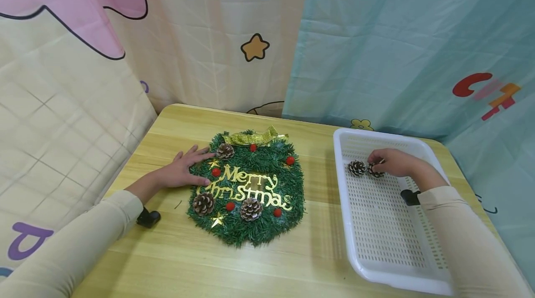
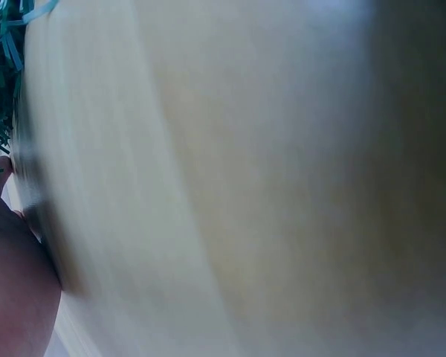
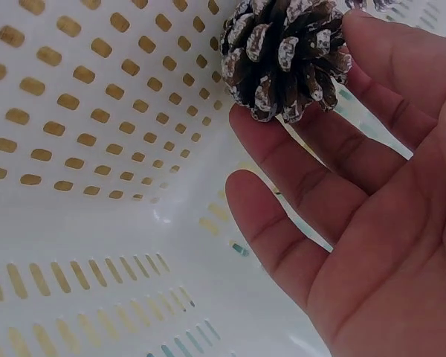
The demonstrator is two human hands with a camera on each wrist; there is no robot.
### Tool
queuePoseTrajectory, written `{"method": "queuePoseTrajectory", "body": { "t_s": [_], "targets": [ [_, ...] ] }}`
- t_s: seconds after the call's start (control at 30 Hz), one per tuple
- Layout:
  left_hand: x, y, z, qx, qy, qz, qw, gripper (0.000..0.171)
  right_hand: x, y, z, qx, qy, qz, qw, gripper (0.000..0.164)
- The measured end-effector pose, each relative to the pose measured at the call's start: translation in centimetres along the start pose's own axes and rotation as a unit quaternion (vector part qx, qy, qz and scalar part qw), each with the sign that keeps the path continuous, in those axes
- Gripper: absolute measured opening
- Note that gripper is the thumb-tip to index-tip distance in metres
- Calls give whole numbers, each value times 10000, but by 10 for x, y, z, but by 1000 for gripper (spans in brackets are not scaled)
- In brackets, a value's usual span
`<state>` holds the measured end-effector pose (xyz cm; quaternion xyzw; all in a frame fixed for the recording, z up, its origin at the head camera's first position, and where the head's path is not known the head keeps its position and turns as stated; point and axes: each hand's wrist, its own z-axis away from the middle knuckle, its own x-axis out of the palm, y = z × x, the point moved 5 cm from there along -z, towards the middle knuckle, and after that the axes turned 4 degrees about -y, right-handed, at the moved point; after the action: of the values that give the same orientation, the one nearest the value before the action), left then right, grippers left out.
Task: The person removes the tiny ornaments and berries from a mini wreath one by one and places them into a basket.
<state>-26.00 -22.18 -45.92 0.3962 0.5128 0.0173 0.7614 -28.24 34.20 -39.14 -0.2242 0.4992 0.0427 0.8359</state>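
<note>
My left hand (image 1: 182, 169) rests with spread fingers on the left edge of a green tinsel wreath (image 1: 271, 158). The wreath carries gold "Merry Christmas" lettering (image 1: 251, 186), red balls, gold stars and a gold bow (image 1: 252, 138). Three pine cones are on it: one at the upper left (image 1: 225, 151), one at the lower left (image 1: 203, 204) and one at the bottom (image 1: 251, 209). Inside a white basket (image 1: 343, 205), my right hand (image 1: 394, 162) pinches a white-tipped pine cone (image 3: 282, 63) between thumb and fingers. Another pine cone (image 1: 356, 168) lies just left of it.
Both wreath and basket are on a light wooden table (image 1: 322, 251), the basket at the right with raised, slotted walls. Printed curtains (image 1: 217, 56) hang close behind the table and along its sides. Bare wood fills most of the left wrist view.
</note>
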Motion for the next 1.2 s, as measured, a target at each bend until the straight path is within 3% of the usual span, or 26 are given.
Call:
{"method": "queuePoseTrajectory", "body": {
  "t_s": [0.63, 1.2],
  "targets": [
    [-1, 0, -1, 15, -6, 33, 10000, 87, -4, -4, 5, 215, -112, -9, 9997, 32],
    [0, -1, -1, 26, 2, 12, 10000, 86, -25, -44, 16, 43, 102, 173, 9998, 38]
  ]
}}
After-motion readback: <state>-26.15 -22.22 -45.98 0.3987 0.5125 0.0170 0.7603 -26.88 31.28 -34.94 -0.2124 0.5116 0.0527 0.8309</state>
